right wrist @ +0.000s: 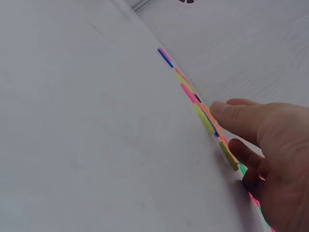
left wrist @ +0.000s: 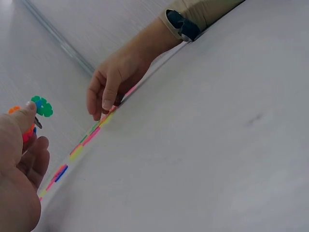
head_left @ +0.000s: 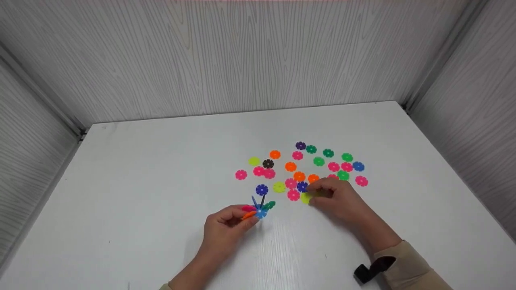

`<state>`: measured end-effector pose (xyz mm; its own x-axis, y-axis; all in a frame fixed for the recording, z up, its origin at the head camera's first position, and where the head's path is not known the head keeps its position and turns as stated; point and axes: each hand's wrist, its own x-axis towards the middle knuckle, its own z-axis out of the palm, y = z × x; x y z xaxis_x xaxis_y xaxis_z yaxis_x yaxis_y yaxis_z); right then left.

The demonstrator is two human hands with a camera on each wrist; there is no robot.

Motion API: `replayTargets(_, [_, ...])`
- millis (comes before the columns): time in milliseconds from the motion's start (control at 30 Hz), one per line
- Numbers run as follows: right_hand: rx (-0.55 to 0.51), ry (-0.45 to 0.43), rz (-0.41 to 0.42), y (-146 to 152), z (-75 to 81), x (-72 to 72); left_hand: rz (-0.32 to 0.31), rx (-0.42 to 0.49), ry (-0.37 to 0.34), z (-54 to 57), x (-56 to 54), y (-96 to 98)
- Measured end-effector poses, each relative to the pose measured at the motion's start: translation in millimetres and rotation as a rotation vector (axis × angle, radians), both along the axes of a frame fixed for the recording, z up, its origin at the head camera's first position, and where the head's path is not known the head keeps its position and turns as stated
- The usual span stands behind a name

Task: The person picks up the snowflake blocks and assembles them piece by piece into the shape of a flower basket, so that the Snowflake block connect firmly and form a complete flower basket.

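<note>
My left hand (head_left: 223, 231) pinches a small cluster of notched plastic discs joined together. A light blue disc (head_left: 261, 213) forms its middle, with pink, orange, green, blue and black ones sticking out around it. In the left wrist view its green disc (left wrist: 44, 107) shows past the thumb. My right hand (head_left: 342, 201) is low over the loose discs, beside a dark blue disc (head_left: 302, 187) and partly covering a yellow disc (head_left: 305, 198). The right wrist view shows the thumb and fingers (right wrist: 241, 118) bent and apart, with nothing visible between them.
Loose notched discs in several colours lie flat on the white table (head_left: 161, 181), beyond and between the hands. A lone dark blue disc (head_left: 262, 189) lies just past the cluster. Pale wood-grain panels (head_left: 242, 56) stand at the back and both sides.
</note>
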<state>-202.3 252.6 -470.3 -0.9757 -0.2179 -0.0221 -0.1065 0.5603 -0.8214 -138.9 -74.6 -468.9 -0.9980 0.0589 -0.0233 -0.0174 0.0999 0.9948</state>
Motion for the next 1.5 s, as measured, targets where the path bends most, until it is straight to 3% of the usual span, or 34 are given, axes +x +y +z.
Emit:
replayTargets(167, [0.081, 0.029, 0.015, -4.3, -1.1, 2.8, -0.010, 0.007, 0.010, -0.3, -0.2, 0.2])
replayTargets(400, [0.111, 0.084, 0.019, -6.0, -0.7, 2.4, -0.025, 0.001, 0.048, -1.9, 0.2, -0.4])
replayTargets(667, [0.138, 0.016, -0.017, -12.1, 0.4, 7.6, -0.024, 0.017, 0.028, -1.4, 1.4, -0.1])
replayTargets(800, [0.139, 0.019, -0.006, -14.0, 1.9, 8.3, -0.052, 0.026, 0.063, -2.0, 1.4, -0.4])
replayTargets(967, [0.133, 0.025, 0.000, -16.6, 4.1, 9.0, -0.077, -0.005, 0.046, -2.2, 2.0, 0.1])
replayTargets(1200, [0.070, -0.015, -0.006, -34.0, 17.2, 18.1, -0.082, 0.034, 0.034, -0.5, 3.4, 1.3])
replayTargets(1367, [-0.058, 0.026, 0.114, -53.7, 24.5, 29.9, -0.082, 0.077, 0.031, -0.8, 5.1, 2.3])
replayTargets(1500, [-0.146, 0.099, 0.190, -67.0, 24.1, 39.4, -0.096, 0.071, 0.082, -2.3, 4.8, 2.6])
